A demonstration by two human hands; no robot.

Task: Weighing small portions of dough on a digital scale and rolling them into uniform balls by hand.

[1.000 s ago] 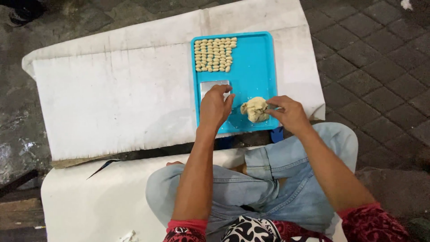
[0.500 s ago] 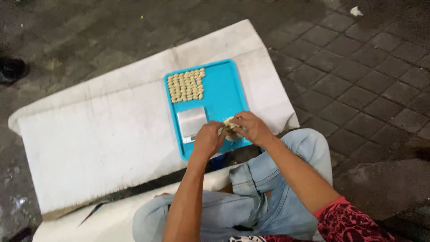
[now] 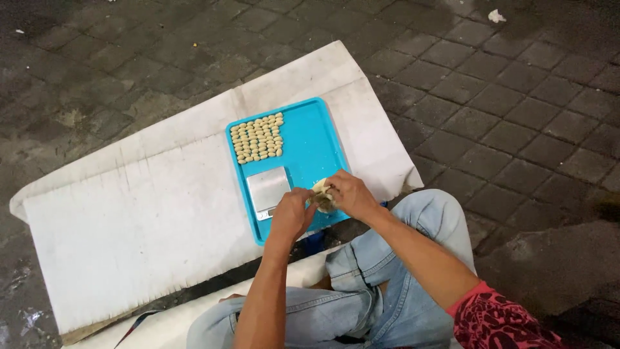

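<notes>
Since the earlier frames, the left hand [image 3: 292,213] has been lifted off the small silver scale [image 3: 267,190] and brought across to the lump of pale dough [image 3: 321,192], where it now meets the right hand [image 3: 347,195]. The lump is gripped by the right hand, with fingers curled around it, while the left hand's fingertips are closed on its near edge, as if a piece were being pinched; the exact grip cannot be made out.

The dough is held just above the near right corner of the blue tray [image 3: 318,139], beside the scale. Rows of small dough pieces [image 3: 258,137] are laid out at the tray's far end.

The tray lies on a white bench [image 3: 142,220], with its near edge close to the bench's edge. A pinched piece could be dropped past that edge onto the paved ground [image 3: 516,116], since the hands work so near it. The neat rows could be disturbed if the tray were nudged.
</notes>
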